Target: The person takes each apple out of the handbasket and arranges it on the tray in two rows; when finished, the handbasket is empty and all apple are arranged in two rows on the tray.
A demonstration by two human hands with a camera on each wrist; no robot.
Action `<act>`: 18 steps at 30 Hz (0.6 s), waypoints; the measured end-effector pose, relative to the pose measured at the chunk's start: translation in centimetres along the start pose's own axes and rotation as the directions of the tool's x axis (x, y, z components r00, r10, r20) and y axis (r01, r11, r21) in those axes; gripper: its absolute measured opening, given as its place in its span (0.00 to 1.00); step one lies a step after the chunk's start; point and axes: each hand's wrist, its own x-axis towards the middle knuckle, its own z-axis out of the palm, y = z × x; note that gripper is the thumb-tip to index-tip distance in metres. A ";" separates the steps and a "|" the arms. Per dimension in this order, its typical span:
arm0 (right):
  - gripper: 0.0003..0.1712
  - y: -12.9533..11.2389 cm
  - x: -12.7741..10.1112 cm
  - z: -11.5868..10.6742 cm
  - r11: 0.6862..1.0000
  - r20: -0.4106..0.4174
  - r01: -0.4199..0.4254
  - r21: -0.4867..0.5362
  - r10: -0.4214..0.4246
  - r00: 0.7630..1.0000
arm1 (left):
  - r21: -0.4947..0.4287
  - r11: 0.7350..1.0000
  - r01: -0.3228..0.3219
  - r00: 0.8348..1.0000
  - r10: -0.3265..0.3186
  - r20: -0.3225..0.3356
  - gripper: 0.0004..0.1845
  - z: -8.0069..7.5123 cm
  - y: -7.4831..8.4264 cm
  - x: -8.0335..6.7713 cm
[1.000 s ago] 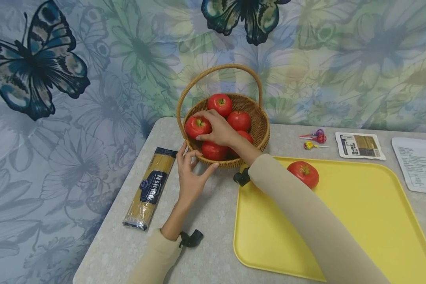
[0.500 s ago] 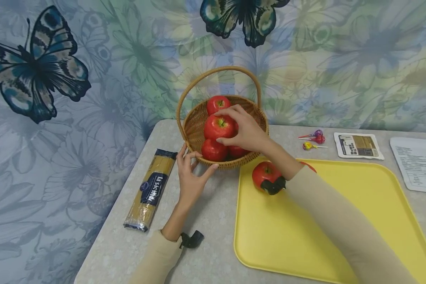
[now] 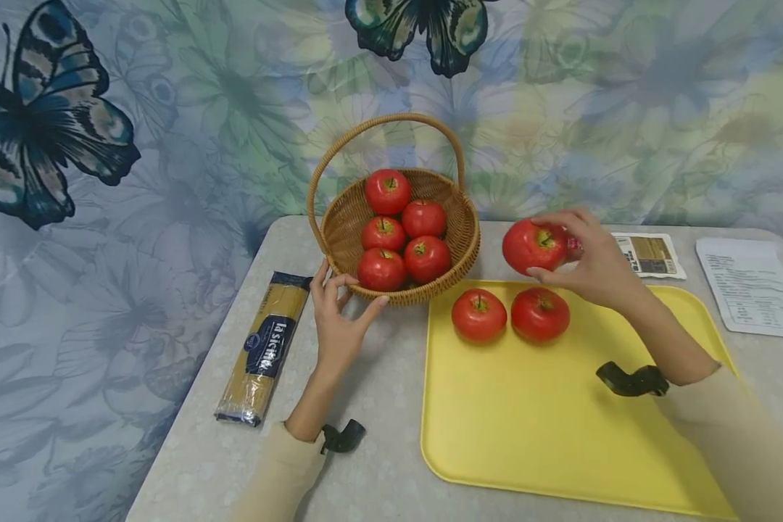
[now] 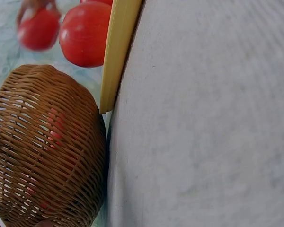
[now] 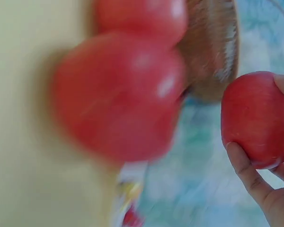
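Note:
My right hand (image 3: 590, 264) grips a red apple (image 3: 528, 246) between thumb and fingers, above the back edge of the yellow tray (image 3: 528, 428). The same held apple (image 5: 255, 118) fills the right side of the right wrist view. Two apples rest side by side on the tray, a left one (image 3: 479, 315) and a right one (image 3: 540, 315). My left hand (image 3: 339, 326) holds the front left of a wicker basket (image 3: 460, 250), fingers at its rim and thumb against its front. Several red apples (image 3: 424, 259) lie inside. The left wrist view shows the basket's woven side (image 4: 47, 146).
A packet of spaghetti (image 3: 264, 348) lies left of the basket. Behind the right hand are a flat packet (image 3: 655, 255) and a white printed packet (image 3: 753, 286). Lollipops (image 5: 132, 191) show blurred in the right wrist view. A tall looped handle (image 3: 391, 118) rises over the basket.
My right hand has lifted an apple out of the basket and carried it right, over the tray's back edge. The left hand has stayed at the basket.

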 end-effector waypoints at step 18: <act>0.41 6.5 -10.3 -2.9 0.987 -0.005 -0.095 -0.132 0.095 0.995 | 0.019 1.000 -0.008 1.000 0.008 -0.004 0.22 0.0 0.1 0.3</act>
